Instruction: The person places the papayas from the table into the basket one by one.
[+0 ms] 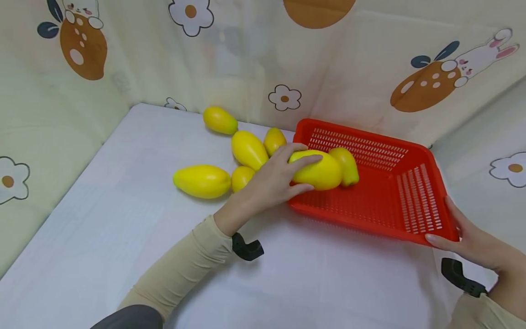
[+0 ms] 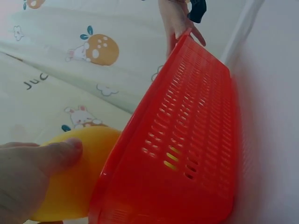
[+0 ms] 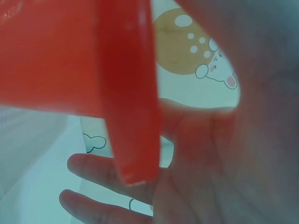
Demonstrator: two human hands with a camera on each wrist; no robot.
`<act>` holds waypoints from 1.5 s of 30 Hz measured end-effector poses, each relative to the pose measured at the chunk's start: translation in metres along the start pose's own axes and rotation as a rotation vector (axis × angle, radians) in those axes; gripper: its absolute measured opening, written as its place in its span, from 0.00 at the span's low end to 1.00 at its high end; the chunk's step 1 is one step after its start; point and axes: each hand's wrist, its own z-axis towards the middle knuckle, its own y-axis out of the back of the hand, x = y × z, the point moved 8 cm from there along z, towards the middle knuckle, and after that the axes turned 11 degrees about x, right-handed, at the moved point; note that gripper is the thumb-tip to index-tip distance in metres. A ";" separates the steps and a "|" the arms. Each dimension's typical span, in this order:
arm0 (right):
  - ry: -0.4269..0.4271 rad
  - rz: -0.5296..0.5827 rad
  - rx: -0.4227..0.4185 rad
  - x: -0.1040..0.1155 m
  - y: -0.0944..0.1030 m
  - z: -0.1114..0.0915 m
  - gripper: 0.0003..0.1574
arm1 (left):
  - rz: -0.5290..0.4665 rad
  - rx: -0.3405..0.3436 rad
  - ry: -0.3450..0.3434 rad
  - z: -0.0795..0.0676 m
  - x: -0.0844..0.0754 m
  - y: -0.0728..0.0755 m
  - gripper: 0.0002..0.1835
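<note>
My left hand (image 1: 277, 176) holds a large smooth yellow fruit (image 1: 318, 171), shaped like a papaya or mango, over the left end of a red plastic basket (image 1: 382, 201). In the left wrist view the thumb (image 2: 60, 154) lies along the fruit, beside the basket's rim. Next to the held fruit, inside the basket, is a smaller yellow fruit (image 1: 345, 165) with a greenish tip. The basket's near right corner is gripped by my right hand (image 1: 472, 242), with the thumb in front and the fingers partly hidden behind the side.
Several yellow fruits lie left of the basket: a long one (image 1: 202, 182), a rounder one (image 1: 241, 178) partly behind my wrist, and others (image 1: 248, 148) toward the back. The white tabletop (image 1: 135, 219) meets a printed cloth (image 1: 246, 59) at the back.
</note>
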 end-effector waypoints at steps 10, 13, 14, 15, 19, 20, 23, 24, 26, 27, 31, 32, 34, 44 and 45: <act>0.031 -0.010 -0.033 0.001 0.001 -0.003 0.68 | 0.113 0.097 -0.132 0.003 -0.024 -0.013 0.28; 0.037 -0.015 -0.031 0.004 0.005 -0.001 0.68 | 0.128 0.119 -0.145 0.004 -0.026 -0.016 0.28; 0.038 -0.016 -0.027 0.005 0.006 -0.001 0.68 | 0.133 0.130 -0.149 0.004 -0.026 -0.017 0.28; 0.034 -0.019 -0.024 0.006 0.007 0.000 0.69 | 0.137 0.142 -0.153 0.004 -0.026 -0.019 0.29; 0.021 -0.028 -0.022 0.007 0.010 0.001 0.69 | 0.139 0.190 -0.149 0.005 -0.026 -0.024 0.30; 0.022 -0.028 -0.023 0.008 0.010 0.001 0.69 | 0.137 0.201 -0.143 0.005 -0.026 -0.025 0.30; 0.030 -0.030 -0.027 0.010 0.011 0.001 0.69 | 0.116 0.219 -0.123 0.005 -0.026 -0.026 0.27; 0.030 -0.030 -0.027 0.010 0.011 0.001 0.69 | 0.108 0.224 -0.118 0.005 -0.026 -0.026 0.26; 0.016 -0.035 -0.024 0.010 0.011 0.001 0.69 | 0.104 0.240 -0.108 0.006 -0.027 -0.027 0.22; 0.005 -0.039 -0.023 0.009 0.011 0.000 0.69 | 0.103 0.251 -0.103 0.006 -0.027 -0.028 0.21; -0.035 -0.048 -0.017 0.004 0.009 0.000 0.69 | 0.149 0.324 -0.084 0.007 -0.029 -0.034 0.16; -0.034 -0.051 -0.017 0.004 0.009 0.000 0.69 | 0.159 0.344 -0.077 0.007 -0.029 -0.036 0.16; -0.023 -0.050 -0.020 0.004 0.009 0.000 0.69 | 0.167 0.366 -0.069 0.007 -0.029 -0.040 0.15; -0.025 -0.015 0.000 -0.002 0.002 0.003 0.69 | 0.125 0.403 -0.066 0.002 -0.030 -0.049 0.17; -0.032 -0.010 0.007 -0.003 0.000 0.003 0.69 | 0.127 0.388 -0.075 0.002 -0.030 -0.048 0.17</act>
